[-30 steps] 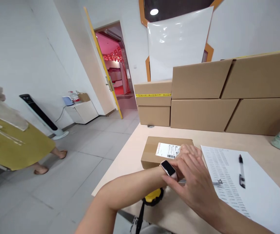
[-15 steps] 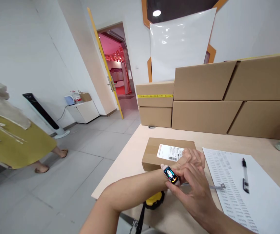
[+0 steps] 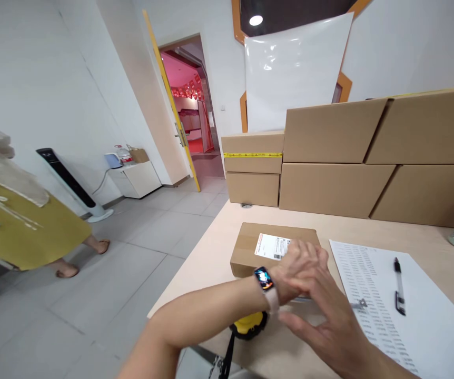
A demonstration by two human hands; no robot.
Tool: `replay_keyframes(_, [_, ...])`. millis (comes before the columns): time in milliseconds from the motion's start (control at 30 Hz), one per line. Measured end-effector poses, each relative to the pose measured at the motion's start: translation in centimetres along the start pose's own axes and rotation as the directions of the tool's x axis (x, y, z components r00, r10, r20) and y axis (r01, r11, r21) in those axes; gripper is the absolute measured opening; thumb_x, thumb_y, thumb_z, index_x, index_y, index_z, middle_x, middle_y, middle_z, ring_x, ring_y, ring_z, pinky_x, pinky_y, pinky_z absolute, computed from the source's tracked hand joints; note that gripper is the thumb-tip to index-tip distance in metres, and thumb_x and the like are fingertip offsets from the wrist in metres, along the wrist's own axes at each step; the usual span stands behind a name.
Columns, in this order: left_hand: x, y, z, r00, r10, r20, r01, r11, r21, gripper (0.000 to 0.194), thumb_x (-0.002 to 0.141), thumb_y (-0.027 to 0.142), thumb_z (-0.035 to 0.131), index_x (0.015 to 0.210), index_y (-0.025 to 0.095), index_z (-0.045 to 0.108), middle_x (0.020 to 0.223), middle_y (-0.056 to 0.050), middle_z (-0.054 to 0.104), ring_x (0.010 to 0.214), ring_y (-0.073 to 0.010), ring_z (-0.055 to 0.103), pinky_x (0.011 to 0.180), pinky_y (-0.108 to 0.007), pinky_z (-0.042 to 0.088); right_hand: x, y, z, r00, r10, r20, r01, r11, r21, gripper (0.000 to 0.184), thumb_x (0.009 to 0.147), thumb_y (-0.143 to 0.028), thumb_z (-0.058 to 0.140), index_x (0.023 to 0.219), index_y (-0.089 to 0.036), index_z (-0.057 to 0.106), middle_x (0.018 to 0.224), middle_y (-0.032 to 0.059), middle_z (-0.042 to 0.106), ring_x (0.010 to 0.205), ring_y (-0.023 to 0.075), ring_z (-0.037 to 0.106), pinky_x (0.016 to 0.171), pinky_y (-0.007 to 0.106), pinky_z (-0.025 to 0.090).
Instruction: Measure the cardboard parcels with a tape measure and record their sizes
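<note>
My left forearm reaches across the table edge with a lit smart band (image 3: 264, 279) on the wrist. My left hand (image 3: 300, 260) hangs curled, knuckles up, over the near right corner of a small cardboard box (image 3: 246, 247) that bears a white shipping label (image 3: 271, 245). Its fingertips are hidden. My right hand (image 3: 324, 321) hovers just right of the band, fingers stretched and apart, holding nothing. A thin grey metal piece (image 3: 357, 303) sticks out from under the hands onto a printed sheet (image 3: 416, 316).
A black pen (image 3: 398, 287) lies on the sheet. Large cartons (image 3: 329, 158) are stacked along the table's far side. A yellow-and-black object (image 3: 250, 322) hangs at the near edge. A person in a yellow skirt (image 3: 21, 231) stands at left by a tower fan (image 3: 69, 184).
My right fingers were pressed on the band and have lifted off and spread. The band's screen went from dark to lit, and my left wrist turned slightly left.
</note>
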State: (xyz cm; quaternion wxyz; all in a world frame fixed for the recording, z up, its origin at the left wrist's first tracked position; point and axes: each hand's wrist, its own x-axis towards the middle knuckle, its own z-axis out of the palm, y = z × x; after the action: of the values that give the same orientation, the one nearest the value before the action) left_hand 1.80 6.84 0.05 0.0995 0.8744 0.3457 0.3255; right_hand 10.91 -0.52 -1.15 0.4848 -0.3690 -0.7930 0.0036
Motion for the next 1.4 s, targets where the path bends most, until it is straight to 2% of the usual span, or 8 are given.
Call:
replay_keyframes(133, [-5.1,-2.0,-7.2,0.996,-0.07,0.049,0.066,0.995,0.073,0.013,0.086,0.024,0.055,0.098,0.02,0.06,0.081,-0.007,0.063,0.078,-0.023,0.058,0.071,-0.039,0.046,-1.7,2.8,-4.8,0.991,0.096,0.098,-0.089,0.993,-0.072,0.013,0.088,-0.03,0.053,0.098,-0.026,0.06,0.09,0.0061,0.066,0.084,0.0218,0.063,0.063,0.032,0.054])
replay_keyframes(233, [-12.3,-4.1,-11.0,0.929,-0.36,0.092,0.368,0.925,-0.099,0.027,0.082,0.032,0.063,0.107,0.028,0.054,0.102,-0.005,0.061,0.09,-0.0221,0.056,0.078,-0.037,0.046,-5.8,7.2,-7.5,0.957,0.209,0.203,-0.164,0.962,-0.218,0.021,0.084,-0.038,0.058,0.101,-0.029,0.064,0.102,0.0054,0.067,0.093,0.0252,0.065,0.071,0.035,0.057])
replay_keyframes(333, [-18.7,-5.5,-9.9,0.811,-0.528,0.253,0.584,0.757,-0.293,0.08,0.068,0.029,0.075,0.136,0.033,0.032,0.141,-0.009,0.041,0.12,-0.03,0.046,0.096,-0.043,0.042,-10.3,11.1,-8.4,0.898,0.312,0.31,-0.207,0.922,-0.328,0.037,0.078,-0.043,0.063,0.113,-0.033,0.063,0.112,0.0038,0.067,0.101,0.0297,0.064,0.081,0.041,0.057])
replay_keyframes(433, [-21.1,-5.8,-6.4,0.788,-0.568,0.239,0.614,0.692,-0.38,0.106,0.057,0.027,0.082,0.143,0.03,0.021,0.147,-0.012,0.033,0.13,-0.0359,0.036,0.104,-0.048,0.034,-12.0,12.5,-7.8,0.871,0.369,0.325,-0.252,0.903,-0.348,0.038,0.079,-0.043,0.06,0.115,-0.033,0.064,0.114,0.005,0.067,0.102,0.0313,0.063,0.081,0.042,0.057])
replay_keyframes(700, [-18.0,-5.5,-3.3,0.816,-0.56,0.144,0.56,0.703,-0.438,0.094,0.051,0.016,0.079,0.133,0.028,0.036,0.131,-0.01,0.049,0.119,-0.0333,0.048,0.101,-0.048,0.038,-8.9,11.2,-6.8,0.759,0.461,0.459,-0.403,0.887,-0.225,0.028,0.087,-0.043,0.047,0.081,-0.026,0.068,0.083,0.0059,0.067,0.082,0.0234,0.063,0.072,0.035,0.053])
replay_keyframes(967, [-14.8,-7.9,-9.9,0.735,-0.677,-0.034,0.371,0.444,-0.816,0.078,0.058,0.046,0.08,0.125,0.025,0.047,0.113,-0.007,0.062,0.101,-0.0251,0.059,0.085,-0.031,0.047,-1.5,8.3,-8.0,0.671,0.594,0.443,-0.693,0.715,0.091,0.027,0.086,-0.051,0.052,0.093,-0.028,0.063,0.084,0.0039,0.064,0.08,0.0201,0.058,0.068,0.028,0.046])
replay_keyframes(1200, [-5.8,-14.2,-10.6,0.764,-0.634,0.121,0.381,0.291,-0.877,0.048,0.063,0.048,0.078,0.093,0.012,0.067,0.084,-0.007,0.066,0.069,-0.0143,0.056,0.054,-0.022,0.042,2.4,13.5,-3.0,0.643,0.683,0.347,-0.752,0.475,0.458,0.032,0.074,-0.051,0.068,0.069,-0.02,0.059,0.067,-0.0021,0.053,0.062,0.0114,0.044,0.062,0.025,0.037])
replay_keyframes(1400, [-5.6,-15.8,-7.7,0.748,-0.654,0.109,0.355,0.255,-0.899,0.034,0.065,0.026,0.081,0.094,0.017,0.065,0.085,-0.001,0.068,0.064,-0.0087,0.057,0.046,-0.015,0.039,1.0,15.6,-1.4,0.595,0.73,0.335,-0.763,0.382,0.522,0.034,0.067,-0.05,0.074,0.068,-0.018,0.061,0.063,-0.0032,0.052,0.057,0.0104,0.039,0.057,0.026,0.033])
